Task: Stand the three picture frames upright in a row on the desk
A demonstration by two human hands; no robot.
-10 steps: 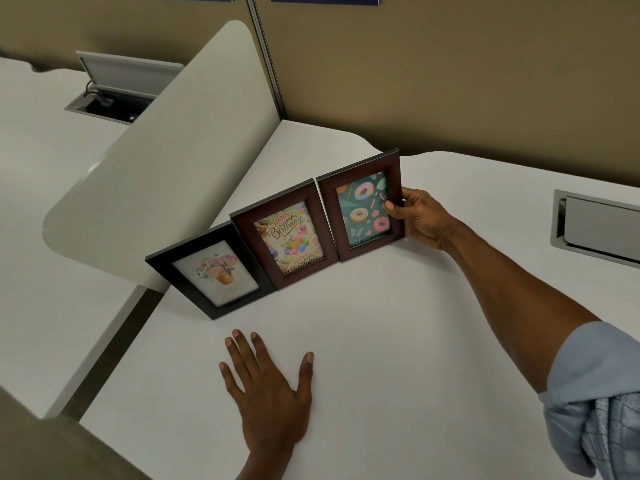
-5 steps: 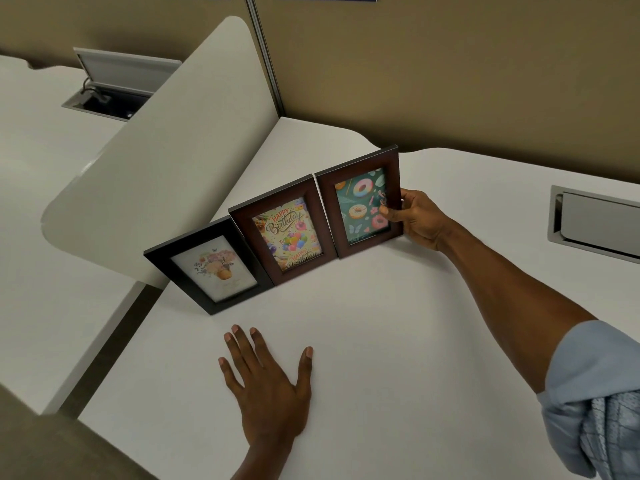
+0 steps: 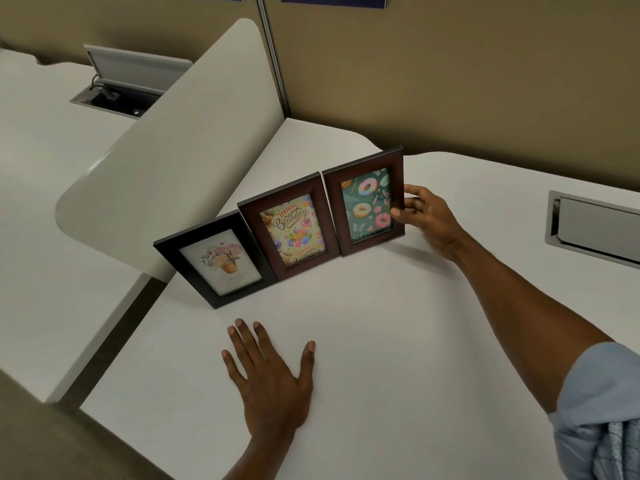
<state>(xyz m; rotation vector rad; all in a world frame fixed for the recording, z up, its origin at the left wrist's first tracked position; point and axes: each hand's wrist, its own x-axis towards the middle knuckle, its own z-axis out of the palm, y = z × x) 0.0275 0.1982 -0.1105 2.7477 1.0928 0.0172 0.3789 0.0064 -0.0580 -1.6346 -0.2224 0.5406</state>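
The right hand [image 3: 427,220] pinches the right edge of the donut frame [image 3: 367,202], thumb in front, fingers behind. The left hand [image 3: 270,379] lies flat and empty on the desk [image 3: 398,341]. All three frames stand in a row, edges touching. Release slowly; confirm the prop bears before withdrawing.

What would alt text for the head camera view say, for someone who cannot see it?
Three picture frames stand in a row on a white desk: a black flower frame, a brown birthday frame and a brown donut frame. The right hand grips the donut frame's right edge; the left hand lies flat on the desk.
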